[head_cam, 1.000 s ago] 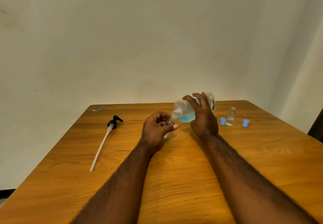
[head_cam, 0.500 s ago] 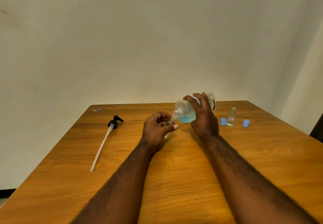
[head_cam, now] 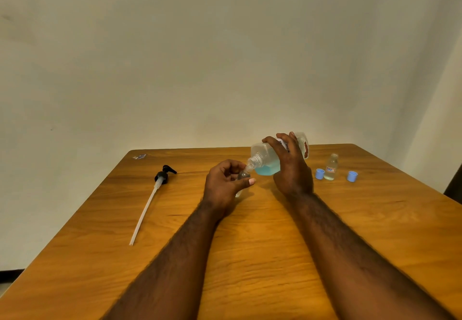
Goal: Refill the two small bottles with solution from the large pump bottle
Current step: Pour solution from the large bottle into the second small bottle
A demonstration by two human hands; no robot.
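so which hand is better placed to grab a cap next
Likely right: the right hand is beside a blue cap, once it sets down the large bottle; the left hand grips the small bottle.

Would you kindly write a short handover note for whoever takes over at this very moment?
Left grip: holds a small clear bottle.
Right grip: holds the large clear bottle of blue solution tilted, neck at the small bottle's mouth.
Black pump head with white tube lies on the wooden table, left.
Second small clear bottle stands uncapped between two blue caps, right.
Done: pump off, both caps off.
Left: finish this pour, check the second bottle's fill, cap both, refit pump.
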